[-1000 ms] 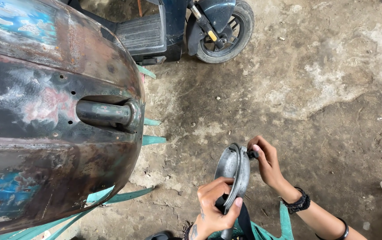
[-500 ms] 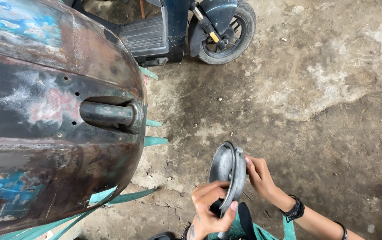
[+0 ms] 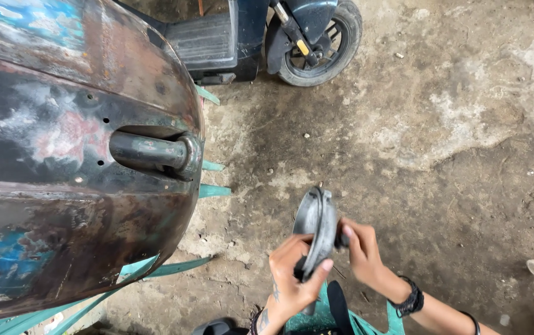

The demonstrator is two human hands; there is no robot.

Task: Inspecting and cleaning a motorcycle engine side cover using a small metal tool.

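- left hand (image 3: 288,279) grips the grey round metal disc (image 3: 316,226) by its lower edge;
- right hand (image 3: 361,251) pinches the disc's far side;
- rusty metal shell (image 3: 74,161) lies well left of both hands.

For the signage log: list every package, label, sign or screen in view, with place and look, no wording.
None of them shows: only a rusty painted metal shell, a dark scooter, the concrete floor, and a round grey metal part held in the left hand and right hand.
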